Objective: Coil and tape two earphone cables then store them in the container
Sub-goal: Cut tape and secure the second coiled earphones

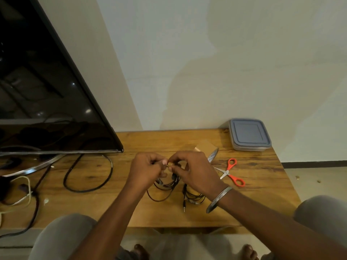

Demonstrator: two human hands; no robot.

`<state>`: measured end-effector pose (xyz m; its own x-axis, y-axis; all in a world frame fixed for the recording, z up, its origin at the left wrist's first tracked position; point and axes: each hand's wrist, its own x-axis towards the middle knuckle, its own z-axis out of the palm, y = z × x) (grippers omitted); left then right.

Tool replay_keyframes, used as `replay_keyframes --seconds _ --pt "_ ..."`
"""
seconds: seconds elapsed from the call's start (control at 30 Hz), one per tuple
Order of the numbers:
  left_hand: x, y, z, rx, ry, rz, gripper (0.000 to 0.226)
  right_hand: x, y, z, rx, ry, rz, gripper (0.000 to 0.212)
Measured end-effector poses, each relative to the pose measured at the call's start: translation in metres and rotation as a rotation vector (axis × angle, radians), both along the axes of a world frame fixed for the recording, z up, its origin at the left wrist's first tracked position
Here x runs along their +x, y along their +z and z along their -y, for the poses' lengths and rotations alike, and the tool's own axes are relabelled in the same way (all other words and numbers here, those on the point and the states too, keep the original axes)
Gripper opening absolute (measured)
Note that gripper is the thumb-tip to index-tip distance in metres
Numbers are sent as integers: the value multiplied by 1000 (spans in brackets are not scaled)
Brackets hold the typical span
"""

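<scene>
Left hand [148, 168] and right hand [191, 170], each grip pinching one black earphone cable [165, 183]; second cable [193, 197] just right; scissors [231, 172] farther right.

Print on the tape roll [213, 156] is too blurred to read.

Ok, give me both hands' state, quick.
Left hand: closed, pinching the earphone cable.
Right hand: closed, pinching the same cable where the hands meet.

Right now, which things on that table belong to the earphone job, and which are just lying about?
For the job: earphone cable in both hands, second earphone cable, tape roll, scissors, lidded container.

Lying about: television, thick black cable, pale cord.
</scene>
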<state>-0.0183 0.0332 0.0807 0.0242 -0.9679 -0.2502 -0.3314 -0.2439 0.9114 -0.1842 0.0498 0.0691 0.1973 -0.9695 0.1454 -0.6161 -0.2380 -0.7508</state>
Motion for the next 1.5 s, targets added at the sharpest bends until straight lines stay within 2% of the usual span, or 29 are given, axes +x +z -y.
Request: replay_keyframes --seconds 0.13,0.33,0.53,0.73,0.87,1.0,1.07,1.23,1.37,1.43,1.5 --pt "1 3 -1 93 88 -192 11 2 -2 -3 -25 -16 14 31" --pt "3 4 2 222 121 -466 11 6 -1 -9 -129 -129 142 19" --pt "1 9 0 198 129 -479 8 6 3 -8 -112 -135 74 10" --pt "-5 8 -2 219 180 -491 6 4 6 -10 -130 -87 -101 17" --pt "-3 9 -4 190 95 -444 11 3 6 -9 -169 -73 -176 14" --pt "7 16 -3 -41 -240 -186 25 0 6 -6 -173 -87 -110 7" --pt "10 19 -2 -74 -343 -130 26 -3 5 -4 -159 -66 -83 4" --pt "11 15 1 -125 -297 35 15 -3 4 -2 -114 9 31 2" --pt "13 14 2 -9 -264 136 10 -1 2 -2 -9 65 183 3" --pt "13 14 3 81 -234 148 11 2 1 -4 16 80 134 9" --pt "13 14 3 191 -169 77 11 4 1 -6 -9 79 -73 23"
